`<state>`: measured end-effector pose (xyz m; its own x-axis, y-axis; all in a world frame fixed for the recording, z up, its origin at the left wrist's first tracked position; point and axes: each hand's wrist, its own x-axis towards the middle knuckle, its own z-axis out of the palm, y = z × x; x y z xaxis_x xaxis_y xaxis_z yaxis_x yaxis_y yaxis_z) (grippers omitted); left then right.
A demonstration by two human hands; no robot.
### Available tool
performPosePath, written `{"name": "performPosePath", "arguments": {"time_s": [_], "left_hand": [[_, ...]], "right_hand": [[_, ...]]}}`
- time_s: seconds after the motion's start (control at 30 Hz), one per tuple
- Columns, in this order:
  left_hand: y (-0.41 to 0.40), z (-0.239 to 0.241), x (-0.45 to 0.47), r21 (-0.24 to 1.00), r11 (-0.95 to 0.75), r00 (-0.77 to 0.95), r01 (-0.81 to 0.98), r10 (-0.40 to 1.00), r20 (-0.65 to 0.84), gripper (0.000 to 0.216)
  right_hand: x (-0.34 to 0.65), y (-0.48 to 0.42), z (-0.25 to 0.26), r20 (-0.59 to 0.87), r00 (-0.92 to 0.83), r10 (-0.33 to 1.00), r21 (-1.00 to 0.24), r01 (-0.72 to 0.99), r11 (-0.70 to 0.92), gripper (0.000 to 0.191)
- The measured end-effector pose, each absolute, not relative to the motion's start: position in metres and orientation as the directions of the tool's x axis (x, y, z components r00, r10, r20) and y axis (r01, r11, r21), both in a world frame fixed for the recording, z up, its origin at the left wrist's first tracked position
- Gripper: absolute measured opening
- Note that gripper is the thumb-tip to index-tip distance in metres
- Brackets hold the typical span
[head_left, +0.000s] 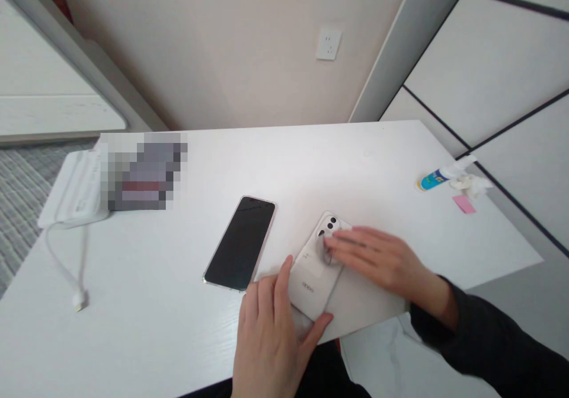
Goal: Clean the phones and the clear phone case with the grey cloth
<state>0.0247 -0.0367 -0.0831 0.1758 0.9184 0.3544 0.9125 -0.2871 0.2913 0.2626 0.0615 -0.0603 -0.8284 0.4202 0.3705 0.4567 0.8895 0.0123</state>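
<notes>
A white smartphone (310,282) lies back up near the table's front edge, its camera lenses toward the far end. My left hand (271,333) grips its lower part, with the index finger at the left edge and the thumb at the bottom right corner. Over the upper back, my right hand (382,261) has its fingers pressed together and slightly blurred. Under those fingertips is a small whitish, crumpled-looking piece (326,250), mostly hidden. To the left, a second phone (241,244) lies with its dark screen up, in a clear case.
On the white table (155,327), a white power bank or charger (77,187) with a cable (80,297) sits at left beside a pixelated dark item (146,175). A blue-and-white bottle (433,178), crumpled tissue (469,184) and pink slip (464,204) lie at right.
</notes>
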Motion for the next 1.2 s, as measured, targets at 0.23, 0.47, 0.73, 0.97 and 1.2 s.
{"name": "performPosePath", "arguments": {"time_s": [0.23, 0.47, 0.73, 0.97, 1.2], "left_hand": [[-0.038, -0.084, 0.025, 0.292, -0.277, 0.171, 0.915, 0.924, 0.342, 0.079], [-0.037, -0.085, 0.025, 0.306, -0.265, 0.161, 0.914, 0.931, 0.326, 0.087], [-0.04, -0.085, 0.026, 0.313, -0.236, 0.138, 0.92, 0.942, 0.306, 0.09], [-0.039, -0.085, 0.027, 0.337, -0.245, 0.142, 0.909, 0.943, 0.302, 0.092], [-0.04, -0.087, 0.025, 0.352, -0.247, 0.144, 0.903, 0.945, 0.295, 0.092]], "right_hand": [[0.245, 0.036, -0.068, 0.201, -0.874, 0.442, -0.143, 0.42, 0.896, 0.048], [0.249, 0.055, -0.064, 0.225, -0.783, 0.58, -0.154, 0.559, 0.815, 0.053], [0.249, 0.046, -0.063, 0.233, -0.88, 0.414, -0.17, 0.383, 0.908, 0.044], [0.24, 0.047, -0.065, 0.056, -0.887, 0.458, -0.24, 0.433, 0.869, 0.059], [0.257, 0.048, -0.063, -0.006, -0.939, 0.343, -0.198, 0.338, 0.92, 0.076]]}}
